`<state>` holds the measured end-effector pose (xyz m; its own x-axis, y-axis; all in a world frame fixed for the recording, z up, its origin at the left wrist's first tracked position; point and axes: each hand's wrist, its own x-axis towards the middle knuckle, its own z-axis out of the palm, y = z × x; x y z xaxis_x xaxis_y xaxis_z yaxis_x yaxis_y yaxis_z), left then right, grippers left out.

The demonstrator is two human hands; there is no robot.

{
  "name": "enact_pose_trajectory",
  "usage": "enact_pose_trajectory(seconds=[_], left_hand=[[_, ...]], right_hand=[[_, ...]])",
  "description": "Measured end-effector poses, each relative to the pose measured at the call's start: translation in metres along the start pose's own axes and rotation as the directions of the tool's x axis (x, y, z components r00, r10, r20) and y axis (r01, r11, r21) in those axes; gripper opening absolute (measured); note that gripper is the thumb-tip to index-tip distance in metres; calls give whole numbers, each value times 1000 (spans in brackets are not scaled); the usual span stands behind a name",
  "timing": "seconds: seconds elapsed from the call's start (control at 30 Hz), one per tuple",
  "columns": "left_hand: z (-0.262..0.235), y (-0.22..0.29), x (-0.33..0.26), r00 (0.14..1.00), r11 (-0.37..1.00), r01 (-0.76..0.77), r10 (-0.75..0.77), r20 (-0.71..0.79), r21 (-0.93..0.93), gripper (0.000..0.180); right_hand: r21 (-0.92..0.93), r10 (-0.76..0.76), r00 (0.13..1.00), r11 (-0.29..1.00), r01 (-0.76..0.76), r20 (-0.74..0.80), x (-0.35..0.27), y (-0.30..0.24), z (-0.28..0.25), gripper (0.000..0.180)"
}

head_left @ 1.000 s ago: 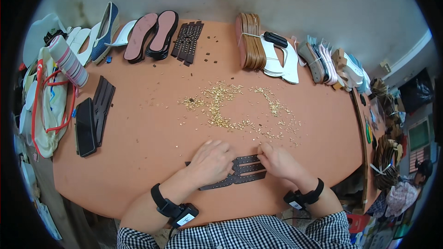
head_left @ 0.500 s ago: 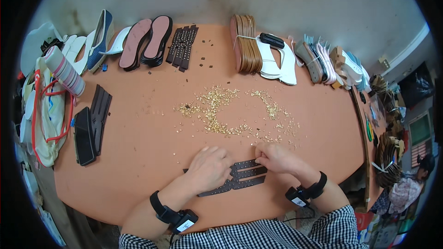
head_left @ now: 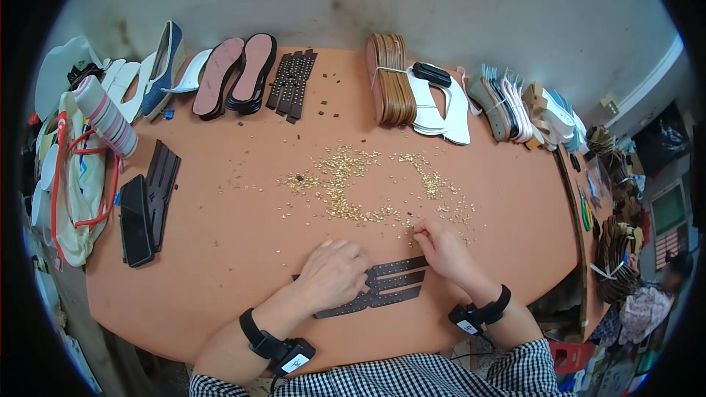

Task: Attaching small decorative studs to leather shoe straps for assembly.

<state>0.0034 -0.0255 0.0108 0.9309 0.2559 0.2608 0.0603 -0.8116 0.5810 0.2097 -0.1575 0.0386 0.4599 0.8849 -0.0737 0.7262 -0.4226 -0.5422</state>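
Low in the middle of the frame, the left hand (head_left: 334, 273) lies flat on the dark strap piece (head_left: 382, 290) on the orange bench (head_left: 220, 250). The right hand (head_left: 440, 248) pinches at the little gold studs (head_left: 353, 184). A bump could scatter studs or slide the strap.

Two hands (head_left: 334, 272); two pink insoles (head_left: 234, 73) (studs uncountable); one strap piece (head_left: 393, 287).

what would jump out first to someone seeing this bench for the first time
Likely the scatter of small gold studs across the middle of the orange table. Just below it, the left hand presses flat on a dark strappy cutout piece while the right hand reaches to the studs' near edge. Along the far edge runs a row of shoe soles.
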Motion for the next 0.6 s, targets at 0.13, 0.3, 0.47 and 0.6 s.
enact_pose_trajectory(seconds=[0.13,0.3,0.47,0.6], left_hand=[[0,0,0,1000,1000,5,-5,11,-14,13],[1,0,0,1000,1000,-3,3,-1,-7,13],[2,-1,-1,1000,1000,-8,8,-17,-5,13],[2,-1,0,1000,1000,-12,12,-12,-18,13]], right_hand=[[-140,-228,973,965,224,-17,8,11,7,13],[-261,-194,979,944,203,60,12,1,8,12],[-350,-80,996,932,92,49,16,2,11,8],[-376,-105,993,923,79,-51,24,18,7,8]])
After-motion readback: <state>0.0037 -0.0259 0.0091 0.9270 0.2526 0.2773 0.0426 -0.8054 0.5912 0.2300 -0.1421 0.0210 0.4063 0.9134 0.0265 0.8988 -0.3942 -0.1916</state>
